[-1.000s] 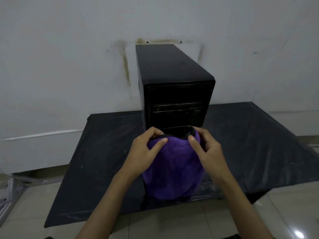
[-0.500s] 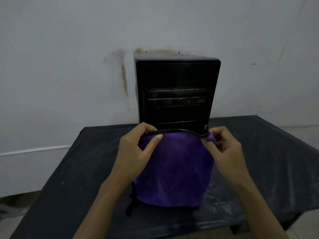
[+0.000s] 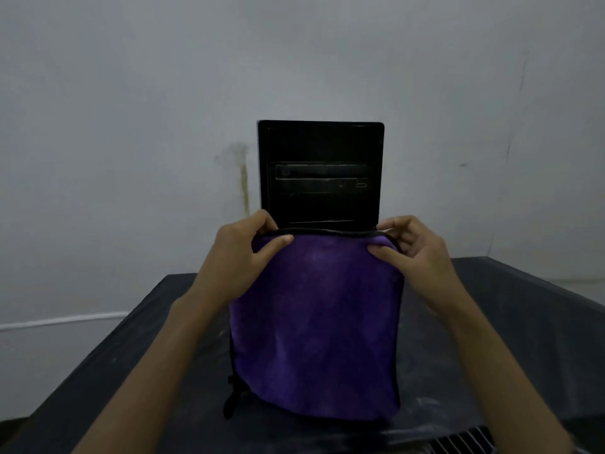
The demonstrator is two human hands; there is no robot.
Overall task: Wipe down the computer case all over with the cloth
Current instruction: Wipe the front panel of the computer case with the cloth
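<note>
A black computer case [image 3: 320,172] stands upright on a black-covered table [image 3: 510,322], its front panel with a drive bay facing me. A purple cloth [image 3: 316,322] with a dark trimmed edge hangs spread flat in front of the case's lower half and hides it. My left hand [image 3: 244,253] pinches the cloth's top left corner, thumb on the near side. My right hand [image 3: 414,249] pinches the top right corner the same way. The cloth's top edge is stretched level between both hands.
A pale wall [image 3: 131,126] with a brown stain [image 3: 244,188] rises right behind the case. A dark ribbed object [image 3: 465,442] shows at the bottom edge, right of centre. A black foot or strap [image 3: 232,398] pokes out under the cloth's left side.
Both hands have pulled apart and risen, spreading the bunched cloth into a flat sheet before the case front. My view has dropped, so the case top no longer shows.
</note>
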